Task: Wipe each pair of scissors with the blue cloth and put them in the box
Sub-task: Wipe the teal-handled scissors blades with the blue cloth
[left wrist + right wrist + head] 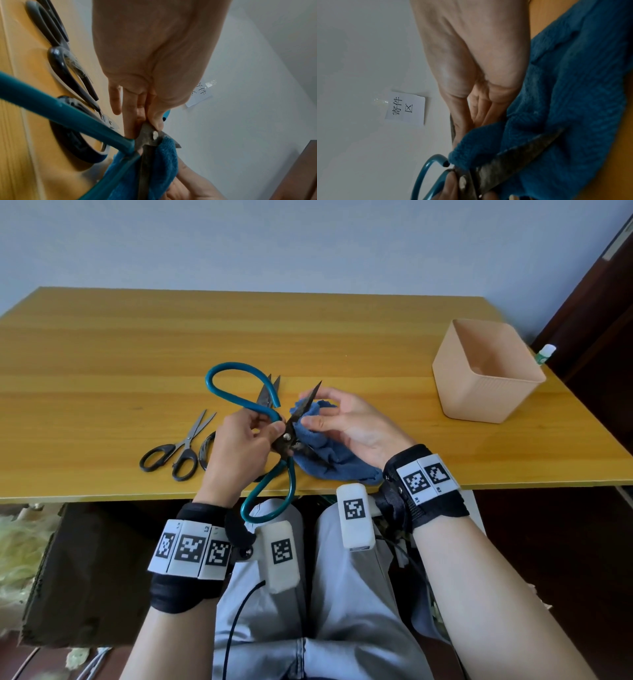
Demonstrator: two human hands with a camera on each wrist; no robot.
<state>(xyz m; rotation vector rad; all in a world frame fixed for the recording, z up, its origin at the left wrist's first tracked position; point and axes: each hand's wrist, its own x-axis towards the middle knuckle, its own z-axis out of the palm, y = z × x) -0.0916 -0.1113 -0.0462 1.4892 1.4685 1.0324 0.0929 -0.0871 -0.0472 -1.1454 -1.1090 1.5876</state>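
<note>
The box (486, 378) near the desk's right edge holds nothing visible, while the left hand (236, 450) pinches the open teal-handled scissors (289, 433) at the pivot, one blade pointing toward the far edge, and the right hand (352, 426) grips the blue cloth (325, 460).

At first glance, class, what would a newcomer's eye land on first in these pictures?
First, the big teal-handled scissors at the table's front edge, blades open: the left hand pinches them near the pivot while the right hand presses the blue cloth against a blade. Next, the peach box standing far right with no scissors in it, and the black-handled scissors lying to the left.
</note>
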